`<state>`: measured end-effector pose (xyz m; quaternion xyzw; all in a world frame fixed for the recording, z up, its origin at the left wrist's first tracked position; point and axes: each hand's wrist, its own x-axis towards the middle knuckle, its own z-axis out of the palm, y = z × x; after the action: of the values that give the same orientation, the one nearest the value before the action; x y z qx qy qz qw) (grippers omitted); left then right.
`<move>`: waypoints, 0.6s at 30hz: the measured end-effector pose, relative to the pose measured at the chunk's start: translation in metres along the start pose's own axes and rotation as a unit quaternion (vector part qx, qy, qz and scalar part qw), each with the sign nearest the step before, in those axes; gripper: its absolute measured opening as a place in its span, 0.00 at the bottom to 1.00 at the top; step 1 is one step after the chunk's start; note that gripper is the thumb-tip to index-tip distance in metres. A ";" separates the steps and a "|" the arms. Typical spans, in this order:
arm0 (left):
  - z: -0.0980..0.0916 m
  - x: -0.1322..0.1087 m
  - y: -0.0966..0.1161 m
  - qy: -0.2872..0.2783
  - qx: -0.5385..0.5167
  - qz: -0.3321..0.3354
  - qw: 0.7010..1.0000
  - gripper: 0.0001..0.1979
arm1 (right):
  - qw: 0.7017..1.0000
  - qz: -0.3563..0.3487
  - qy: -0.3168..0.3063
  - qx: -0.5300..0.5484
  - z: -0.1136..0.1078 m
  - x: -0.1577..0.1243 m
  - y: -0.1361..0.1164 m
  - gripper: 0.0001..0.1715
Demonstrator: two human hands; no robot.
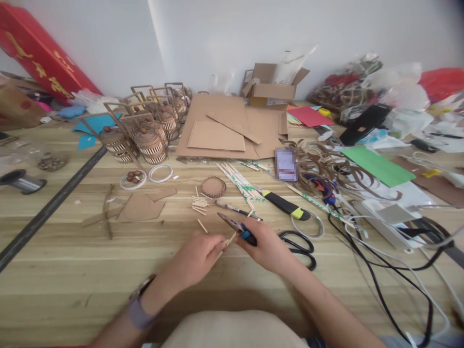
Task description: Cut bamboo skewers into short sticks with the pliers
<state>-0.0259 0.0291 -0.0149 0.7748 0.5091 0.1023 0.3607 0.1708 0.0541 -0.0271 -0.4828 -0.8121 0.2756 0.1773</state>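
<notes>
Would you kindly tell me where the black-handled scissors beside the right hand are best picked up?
I'd take the scissors by their handle loops, probably coming from the right: the loops lie spread toward that side, while the right hand and forearm hide the other end.

The stick pile (200, 203) lies left of the pliers (237, 226), the scissors (303, 251) right

Pliers (237, 226): are resting in the right hand (266, 245), dark metal nose pointing forward and left, blue showing on the handle.
Thin stick (231, 239): is slanting, pale, from the left hand (206, 251) toward the pliers.
Short sticks (200, 204): are lying loosely clustered beyond the left hand.
</notes>
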 end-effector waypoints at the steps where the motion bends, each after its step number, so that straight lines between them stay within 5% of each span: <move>1: -0.004 -0.003 -0.002 -0.020 -0.071 0.017 0.997 0.18 | 0.998 -0.014 -0.025 0.053 -0.005 -0.001 0.001 0.10; 5: -0.004 -0.007 -0.007 -0.076 -0.289 0.002 0.954 0.19 | 0.986 -0.016 -0.041 0.160 -0.015 -0.003 0.002 0.10; 10: 0.003 -0.003 -0.008 -0.053 -0.437 -0.020 0.898 0.22 | 0.976 -0.001 -0.047 0.214 -0.024 -0.006 0.007 0.14; 13: 0.003 0.000 -0.006 -0.016 -0.468 -0.066 0.881 0.22 | 0.980 0.003 -0.039 0.194 -0.030 -0.008 0.006 0.13; 18: 0.007 0.009 0.001 -0.024 -0.423 -0.106 0.900 0.23 | 0.993 -0.031 -0.035 0.108 -0.029 -0.008 -0.005 0.07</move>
<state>-0.0175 0.0331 -0.0216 0.4930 0.4879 0.2502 0.6755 0.1868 0.0529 -0.0013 -0.4252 -0.7980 0.3729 0.2082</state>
